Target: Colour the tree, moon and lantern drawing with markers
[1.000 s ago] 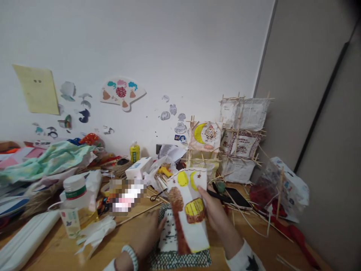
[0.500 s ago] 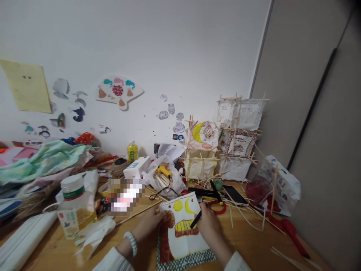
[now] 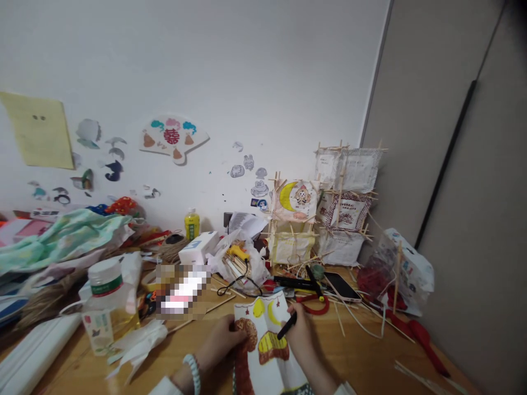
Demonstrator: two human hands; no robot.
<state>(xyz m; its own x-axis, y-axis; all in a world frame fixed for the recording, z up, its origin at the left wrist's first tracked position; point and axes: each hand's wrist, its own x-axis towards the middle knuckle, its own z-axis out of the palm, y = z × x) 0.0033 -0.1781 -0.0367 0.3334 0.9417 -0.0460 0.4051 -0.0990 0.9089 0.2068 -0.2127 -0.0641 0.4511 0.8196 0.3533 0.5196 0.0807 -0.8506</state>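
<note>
In front of me is a coloured drawing [image 3: 269,378] on white paper, creased down the middle. It shows a yellow moon, hanging stars, a brown tree and a yellow-and-brown shape. My left hand [image 3: 224,339] grips the sheet's left edge, thumb on top; a light beaded bracelet circles that wrist. My right hand [image 3: 303,337] holds a black pen [image 3: 287,326] slanted over the drawing, its tip near the yellow-and-brown shape. Whether the tip touches the paper I cannot tell. That hand also rests against the sheet's right edge.
Behind the sheet lie red-handled scissors [image 3: 319,304] and a phone [image 3: 342,286]. A plastic bag [image 3: 257,260] carries a yellow glue gun [image 3: 239,252]. Stick-framed pictures [image 3: 294,247] stand against the wall. At left are a bottle [image 3: 105,307] and crumpled tissue [image 3: 142,343].
The drawing has come lower and closer to me, and its middle crease now bends more sharply. Both hands have shifted down with it; the pen stays in my right hand.
</note>
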